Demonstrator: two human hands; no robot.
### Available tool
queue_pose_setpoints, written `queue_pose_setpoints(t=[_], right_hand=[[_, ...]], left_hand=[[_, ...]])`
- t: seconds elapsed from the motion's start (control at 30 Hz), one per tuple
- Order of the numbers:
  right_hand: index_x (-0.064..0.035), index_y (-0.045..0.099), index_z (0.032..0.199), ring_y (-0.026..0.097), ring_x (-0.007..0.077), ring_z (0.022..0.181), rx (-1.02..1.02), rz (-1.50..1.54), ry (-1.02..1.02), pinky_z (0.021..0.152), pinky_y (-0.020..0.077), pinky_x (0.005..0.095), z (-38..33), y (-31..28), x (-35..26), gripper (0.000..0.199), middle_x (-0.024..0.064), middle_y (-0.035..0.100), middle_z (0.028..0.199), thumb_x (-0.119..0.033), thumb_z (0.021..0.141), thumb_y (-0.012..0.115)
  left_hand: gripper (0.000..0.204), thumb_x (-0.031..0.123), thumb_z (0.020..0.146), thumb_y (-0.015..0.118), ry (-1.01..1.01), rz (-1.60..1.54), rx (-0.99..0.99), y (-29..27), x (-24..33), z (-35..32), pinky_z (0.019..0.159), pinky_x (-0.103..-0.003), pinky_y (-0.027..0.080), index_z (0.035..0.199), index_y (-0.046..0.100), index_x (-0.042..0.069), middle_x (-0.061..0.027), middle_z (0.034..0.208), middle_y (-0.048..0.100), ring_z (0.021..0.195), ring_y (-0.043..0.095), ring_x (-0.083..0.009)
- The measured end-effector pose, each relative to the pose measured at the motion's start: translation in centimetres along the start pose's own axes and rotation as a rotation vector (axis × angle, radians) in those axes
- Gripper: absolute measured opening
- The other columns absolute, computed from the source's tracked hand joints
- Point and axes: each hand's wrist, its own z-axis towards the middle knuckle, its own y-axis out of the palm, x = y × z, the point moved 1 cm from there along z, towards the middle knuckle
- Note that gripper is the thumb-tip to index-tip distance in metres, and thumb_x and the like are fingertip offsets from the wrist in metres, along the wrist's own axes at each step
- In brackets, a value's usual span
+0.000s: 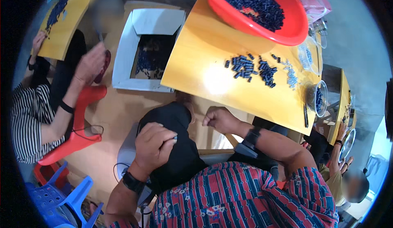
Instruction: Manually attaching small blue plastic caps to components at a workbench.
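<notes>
Small pale piece (175, 137) at left fingertips (170, 140)

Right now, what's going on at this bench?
A person sits at a yellow table strewn with small dark blue cylindrical pieces. The left hand pinches one small pale piece at its fingertips over the lap; the right hand is closed in a loose fist just below the table edge, its contents hidden. A red basin full of the same pieces overhangs the table's far side, and an open white carton sits on the floor. Another person's hand works at left.
</notes>
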Motion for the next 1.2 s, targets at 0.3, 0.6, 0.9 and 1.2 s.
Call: queue_pose_setpoints(t=[0.3, 0.6, 0.9, 1.2], right_hand=[[-0.0095, 0.075, 0.089, 0.067, 0.0197, 0.086, -0.157, 0.162, 0.062, 0.076, 0.0527, 0.033, -4.6, -3.8, 1.7, 0.011, 0.0045, 0.072, 0.092, -0.004, 0.089, 0.065], [-0.009, 0.075, 0.095, 0.068, 0.0263, 0.094, -0.093, 0.095, -0.02, 0.079, 0.0537, 0.0384, -4.6, -2.6, 1.4, 0.018, 0.0082, 0.073, 0.099, 0.0, 0.082, 0.068], [-0.0083, 0.076, 0.086, 0.069, 0.0267, 0.081, -0.116, -0.011, -0.249, 0.074, 0.0542, 0.0361, -7.6, -6.0, -4.9, 0.019, 0.0111, 0.072, 0.086, 0.003, 0.075, 0.066], [-0.0051, 0.075, 0.095, 0.067, 0.0216, 0.079, 0.185, -0.041, -0.065, 0.073, 0.0553, 0.0327, -11.8, -6.5, -2.8, 0.018, 0.0096, 0.068, 0.086, 0.006, 0.082, 0.066]], left_hand=[[0.017, 0.009, 0.076, 0.077, 0.219, -0.094, -0.206, 1.5, 2.1, 4.3, 0.07, -0.038, 0.055, 0.092, 0.072, 0.009, -0.0049, 0.083, 0.066, 0.073, 0.065, -0.0247], [0.018, 0.006, 0.072, 0.078, 0.317, -0.124, -0.289, 3.2, 3.8, 10.5, 0.068, -0.036, 0.056, 0.089, 0.071, 0.009, -0.0064, 0.082, 0.065, 0.074, 0.065, -0.0256], [0.018, 0.005, 0.075, 0.076, 0.422, -0.124, -0.302, 4.1, 7.2, 12.0, 0.064, -0.037, 0.052, 0.09, 0.068, 0.007, -0.0084, 0.08, 0.064, 0.072, 0.063, -0.0284], [0.009, 0.001, 0.078, 0.069, 0.15, -0.234, -0.216, 8.6, 7.2, 11.9, 0.073, -0.037, 0.05, 0.086, 0.065, 0.001, -0.0129, 0.083, 0.065, 0.079, 0.063, -0.0305]])
